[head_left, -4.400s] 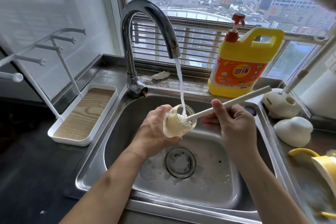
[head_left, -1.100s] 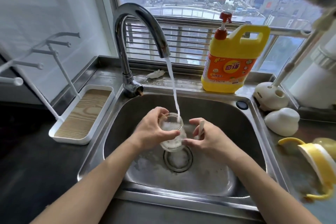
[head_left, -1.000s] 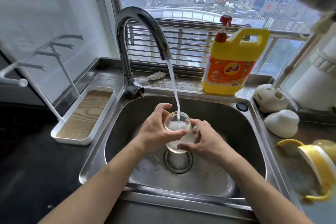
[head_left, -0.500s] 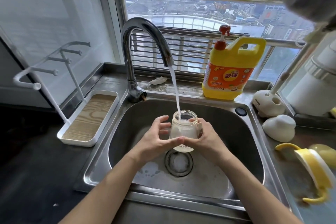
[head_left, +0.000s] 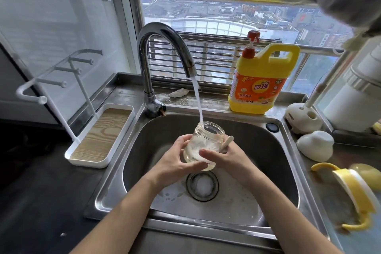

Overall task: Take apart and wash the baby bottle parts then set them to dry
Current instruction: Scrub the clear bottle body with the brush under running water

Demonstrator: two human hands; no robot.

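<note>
A clear glass baby bottle (head_left: 206, 142) stands upright over the sink (head_left: 257, 150), with tap water running into its mouth from the faucet (head_left: 165, 47). My left hand (head_left: 175, 161) wraps round the bottle's left side and base. My right hand (head_left: 224, 156) curls round its right side, and a white brush handle (head_left: 226, 143) sticks up between that hand and the bottle. Yellow bottle parts (head_left: 354, 189) lie on the counter at the right. A white drying rack (head_left: 99, 136) with pegs stands left of the sink.
A yellow dish-soap jug (head_left: 261, 80) stands behind the sink on the ledge. White brush holders (head_left: 303, 117) and a white dome-shaped piece (head_left: 315, 145) sit at the right. Foam lies round the drain (head_left: 202, 185). Dark counter stretches to the left.
The brush came out of the bottle. The bottle went from tilted to upright under the stream, and both hands now wrap round it, the brush handle kept in my right hand.
</note>
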